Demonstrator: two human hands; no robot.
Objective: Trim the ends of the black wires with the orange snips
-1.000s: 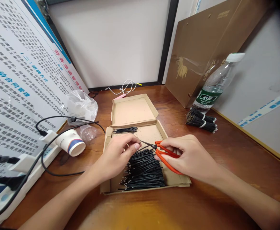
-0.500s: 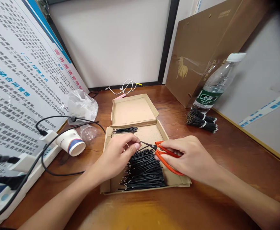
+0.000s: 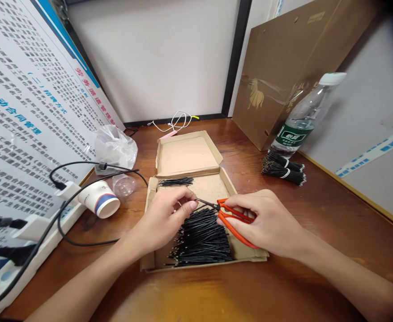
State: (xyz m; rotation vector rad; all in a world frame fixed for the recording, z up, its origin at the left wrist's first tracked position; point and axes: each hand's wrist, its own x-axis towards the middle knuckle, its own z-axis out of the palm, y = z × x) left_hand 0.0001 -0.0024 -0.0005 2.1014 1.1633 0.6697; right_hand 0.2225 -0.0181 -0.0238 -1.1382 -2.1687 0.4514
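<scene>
Centrally, left hand (image 3: pixel 164 215) pinched narrow, right hand (image 3: pixel 266 219) gripping scissors (image 3: pixel 219 207), tabletop (image 3: pixel 331 223) spreading beyond box edges (image 3: pixel 229 182).

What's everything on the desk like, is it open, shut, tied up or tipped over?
Cardboard box: lid open
Snips: in the right hand, blades too small to judge
Left hand: thumb and finger pinched together
Loose black wires: piled in the box
Wire bundles: tied with white bands
Bottle: cap on
Paper cup: tipped on its side
Plastic bag: crumpled
</scene>
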